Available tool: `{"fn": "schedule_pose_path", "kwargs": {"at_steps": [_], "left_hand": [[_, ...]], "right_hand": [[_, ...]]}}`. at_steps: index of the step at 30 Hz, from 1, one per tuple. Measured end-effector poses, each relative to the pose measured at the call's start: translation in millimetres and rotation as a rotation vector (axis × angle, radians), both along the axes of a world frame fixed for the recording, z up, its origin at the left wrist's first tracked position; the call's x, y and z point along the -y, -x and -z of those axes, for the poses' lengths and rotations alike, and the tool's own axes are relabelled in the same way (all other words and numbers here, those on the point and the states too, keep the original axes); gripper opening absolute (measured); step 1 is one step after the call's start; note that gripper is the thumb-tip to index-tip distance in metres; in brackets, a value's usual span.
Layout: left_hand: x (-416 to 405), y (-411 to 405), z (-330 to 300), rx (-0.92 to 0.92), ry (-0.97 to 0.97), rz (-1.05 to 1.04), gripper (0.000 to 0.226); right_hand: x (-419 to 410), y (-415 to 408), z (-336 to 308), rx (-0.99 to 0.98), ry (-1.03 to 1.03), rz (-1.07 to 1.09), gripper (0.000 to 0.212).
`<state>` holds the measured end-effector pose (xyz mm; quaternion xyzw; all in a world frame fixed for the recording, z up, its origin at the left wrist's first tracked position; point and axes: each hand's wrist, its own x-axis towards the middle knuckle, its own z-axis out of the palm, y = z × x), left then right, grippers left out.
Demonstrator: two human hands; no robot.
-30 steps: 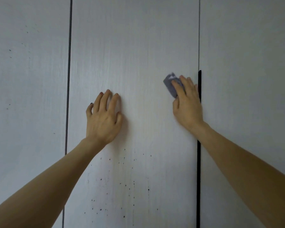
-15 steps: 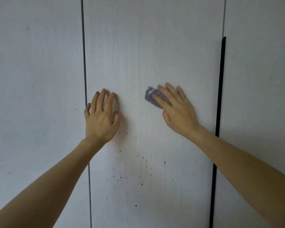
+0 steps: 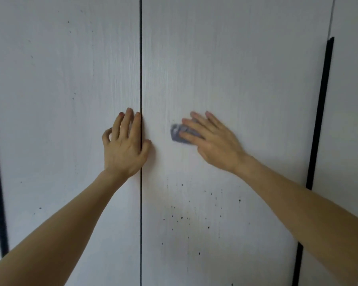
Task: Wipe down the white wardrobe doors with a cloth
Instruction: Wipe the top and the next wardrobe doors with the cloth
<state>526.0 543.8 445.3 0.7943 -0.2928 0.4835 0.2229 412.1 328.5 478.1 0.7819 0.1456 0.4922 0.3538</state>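
The right hand [image 3: 213,141] presses a small grey cloth [image 3: 179,134] flat on the white door [image 3: 236,79] with its fingers straight, so the wiping step is in progress. The left hand [image 3: 125,147], fingers spread and holding nothing, rests on the seam [image 3: 141,58] just beside it. Below the right hand many dark specks [image 3: 182,217] remain; I judge the next stroke must go down there with firm pressure.
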Motion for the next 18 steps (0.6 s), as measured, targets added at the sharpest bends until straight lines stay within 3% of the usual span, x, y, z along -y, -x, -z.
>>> {"fn": "schedule_pose_path", "kwargs": {"at_steps": [3, 5, 7, 11, 13, 15, 18], "left_hand": [[-9, -7, 4, 0.063, -0.035, 0.022, 0.062], [-16, -16, 3, 0.112, -0.059, 0.032, 0.060], [-19, -22, 1, 0.151, -0.068, 0.035, 0.058], [-20, -30, 3, 0.206, -0.070, 0.036, 0.056], [-22, -34, 4, 0.232, -0.070, 0.044, 0.055], [-22, -36, 5, 0.239, -0.049, 0.060, 0.055], [-16, -36, 9, 0.232, -0.003, 0.082, 0.055]], "right_hand": [[-10, -2, -50, 0.234, -0.425, -0.031, 0.053], [-26, -12, -59, 0.302, -0.554, -0.058, 0.055], [-38, -21, -41, 0.282, -0.464, -0.063, 0.056], [-46, -24, 33, -0.127, 0.004, -0.073, 0.051], [-47, -22, 38, -0.230, 0.115, -0.051, 0.051], [-47, -24, 16, -0.230, 0.109, -0.056, 0.049], [-46, -28, -41, 0.013, -0.127, -0.073, 0.050]]}}
